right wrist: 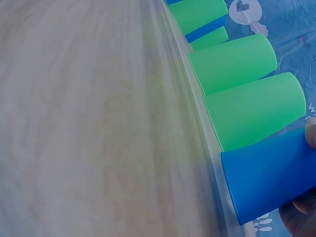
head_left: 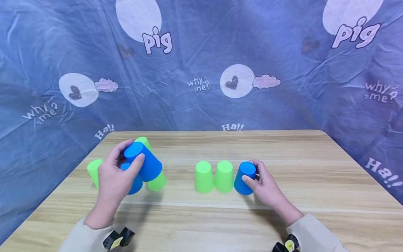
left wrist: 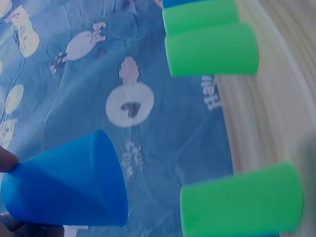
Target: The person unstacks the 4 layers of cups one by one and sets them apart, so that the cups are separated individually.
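My left hand [head_left: 114, 176] grips a blue plastic cup [head_left: 147, 164] between thumb and fingers. This cup is raised and tilted, its closed base up toward the left and its open rim [left wrist: 111, 180] facing down toward the right. Behind and below it in the head view are another blue cup [head_left: 136, 184] and a green cup [head_left: 157, 182], both partly hidden. On the right, a blue cup [head_left: 244, 180] stands upside down, with my right hand [head_left: 267, 185] holding its side. Two upside-down green cups [head_left: 204, 177] stand in a row just left of it.
Farther left on the wooden table [head_left: 201, 224] stands a green cup [head_left: 94, 171], partly behind the left hand. One more green cup [head_left: 143, 141] shows behind the raised cup. A blue printed cloth [head_left: 189, 108] hangs beyond the table's back edge.
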A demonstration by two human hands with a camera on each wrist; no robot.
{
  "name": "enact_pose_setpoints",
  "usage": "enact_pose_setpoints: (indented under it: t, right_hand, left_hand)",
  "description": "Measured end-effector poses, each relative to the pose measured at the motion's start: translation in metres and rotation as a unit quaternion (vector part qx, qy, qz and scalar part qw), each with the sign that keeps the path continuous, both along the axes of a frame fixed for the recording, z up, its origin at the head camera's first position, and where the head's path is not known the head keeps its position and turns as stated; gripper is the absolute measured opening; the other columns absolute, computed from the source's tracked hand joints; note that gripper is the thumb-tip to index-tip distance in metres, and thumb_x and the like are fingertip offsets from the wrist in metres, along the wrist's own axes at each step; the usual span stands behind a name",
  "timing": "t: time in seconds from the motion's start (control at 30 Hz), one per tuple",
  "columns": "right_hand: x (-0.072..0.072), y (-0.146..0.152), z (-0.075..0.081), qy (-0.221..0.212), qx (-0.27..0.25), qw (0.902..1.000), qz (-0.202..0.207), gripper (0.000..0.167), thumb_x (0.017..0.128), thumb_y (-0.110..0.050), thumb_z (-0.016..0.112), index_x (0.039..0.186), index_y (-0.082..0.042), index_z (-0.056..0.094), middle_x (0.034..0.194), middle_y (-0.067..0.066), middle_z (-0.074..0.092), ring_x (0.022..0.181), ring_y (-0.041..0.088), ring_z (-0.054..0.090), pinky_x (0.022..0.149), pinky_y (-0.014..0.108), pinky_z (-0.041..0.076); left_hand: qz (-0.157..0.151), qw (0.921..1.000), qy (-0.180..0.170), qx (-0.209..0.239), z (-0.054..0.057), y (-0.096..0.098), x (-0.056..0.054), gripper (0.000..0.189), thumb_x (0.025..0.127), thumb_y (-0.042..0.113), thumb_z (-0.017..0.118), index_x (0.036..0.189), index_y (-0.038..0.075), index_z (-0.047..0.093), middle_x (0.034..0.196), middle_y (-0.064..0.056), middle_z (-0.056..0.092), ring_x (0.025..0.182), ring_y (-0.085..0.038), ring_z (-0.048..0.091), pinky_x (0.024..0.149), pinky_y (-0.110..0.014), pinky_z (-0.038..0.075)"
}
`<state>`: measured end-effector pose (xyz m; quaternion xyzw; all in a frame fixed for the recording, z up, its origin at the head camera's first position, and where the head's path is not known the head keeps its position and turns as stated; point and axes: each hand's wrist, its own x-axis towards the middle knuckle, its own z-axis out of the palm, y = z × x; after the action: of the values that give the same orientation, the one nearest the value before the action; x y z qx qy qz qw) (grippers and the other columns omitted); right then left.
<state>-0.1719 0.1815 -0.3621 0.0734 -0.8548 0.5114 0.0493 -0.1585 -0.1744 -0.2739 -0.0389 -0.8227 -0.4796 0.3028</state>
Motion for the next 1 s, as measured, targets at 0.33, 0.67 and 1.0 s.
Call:
enact_pose_setpoints:
  t: [0.33, 0.67, 1.0]
  right_hand:
    - [0.001, 0.001, -0.003, 0.011, 0.005, 0.9999, 0.005, 0.05, 0.094, -0.022, 0.054, 0.133, -0.003, 0.028, 0.134, 0.025, 0.04, 0.127, 0.045, 0.036, 0.1, 0.062, 0.029]
    - [0.003, 0.002, -0.001, -0.021, 0.032, 0.9991, 0.015, 0.059, 0.095, -0.03, 0.051, 0.145, -0.015, 0.022, 0.144, 0.024, 0.029, 0.127, 0.053, 0.031, 0.098, 0.064, 0.031]
    - [0.002, 0.004, -0.002, -0.021, 0.018, 0.9993, 0.024, 0.057, 0.095, -0.028, 0.05, 0.143, -0.014, 0.023, 0.144, 0.024, 0.03, 0.127, 0.053, 0.03, 0.096, 0.065, 0.031]
  left_hand:
    - [0.087, 0.9961, 0.013, -0.01, -0.005, -0.035, 0.012, 0.044, 0.081, 0.012, 0.07, 0.123, 0.01, 0.059, 0.113, -0.01, 0.062, 0.087, 0.01, 0.053, 0.078, -0.001, 0.041]
    - [0.176, 0.9817, -0.073, 0.007, -0.025, -0.072, 0.019, 0.05, 0.081, 0.021, 0.071, 0.128, 0.015, 0.056, 0.116, -0.006, 0.058, 0.084, 0.012, 0.048, 0.085, -0.006, 0.043]
    - [0.176, 0.9659, -0.189, -0.021, -0.043, -0.1, 0.015, 0.06, 0.084, 0.031, 0.066, 0.135, 0.005, 0.047, 0.129, -0.022, 0.052, 0.114, -0.032, 0.053, 0.083, -0.003, 0.039]
